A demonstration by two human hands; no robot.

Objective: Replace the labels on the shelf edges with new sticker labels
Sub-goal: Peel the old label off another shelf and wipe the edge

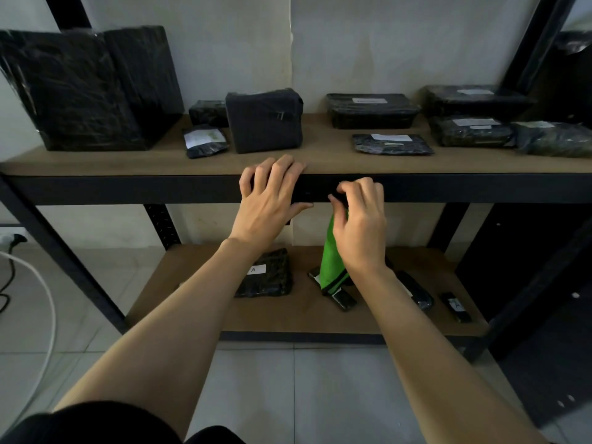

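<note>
The black metal shelf edge [128, 189] runs across the middle of the view under a brown board. My left hand [272, 200] grips that edge, fingers curled over the top and thumb underneath. Just to its right my right hand [360, 219] is pressed against the edge with its fingers bunched, holding a green cloth [331, 264] that hangs down below the shelf. No sticker label shows on the bare stretch of edge; the part under my hands is hidden.
Black wrapped parcels stand on the upper shelf [320, 149], a large one [73, 91] at left and a square one [264, 120] behind my left hand. The lower shelf [192, 302] holds a parcel marked A [266, 274] and small dark items. A white cable [45, 299] curves at left.
</note>
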